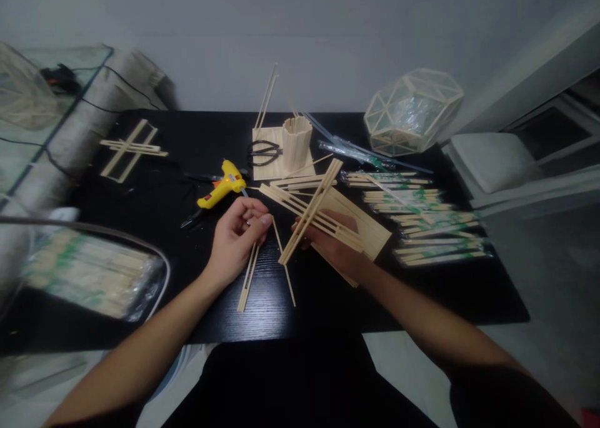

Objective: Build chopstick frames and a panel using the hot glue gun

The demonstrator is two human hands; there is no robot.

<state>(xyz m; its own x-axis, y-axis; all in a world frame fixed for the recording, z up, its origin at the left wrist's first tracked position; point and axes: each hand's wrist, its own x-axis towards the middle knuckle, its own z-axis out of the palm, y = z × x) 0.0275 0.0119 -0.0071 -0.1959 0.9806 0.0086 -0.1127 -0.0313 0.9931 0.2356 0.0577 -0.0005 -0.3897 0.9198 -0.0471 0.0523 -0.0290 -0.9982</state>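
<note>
My right hand [338, 243] grips a crossed frame of joined wooden sticks [313, 210], tilted above the table. My left hand [239, 231] is closed, thumb against curled fingers; what lies between them, if anything, is hidden. One thin wooden stick [284, 262] has its top end by the left thumb. Below that hand, a narrow bundle of sticks [248, 281] slants down over the black table. Behind the left hand lies a yellow glue gun [222, 184], its nozzle pointing up. A flat slatted wooden panel [377, 231] sits partly under the right hand.
At the back stands a stick-covered cup [297, 145] on a square slatted base [262, 172], with black-handled scissors [265, 153] beside it. Another crossed stick frame [131, 149] lies left. Wrapped stick packs [417, 215] lie right, a bigger pack [94, 272] left. A geometric terrarium [412, 112] stands back right.
</note>
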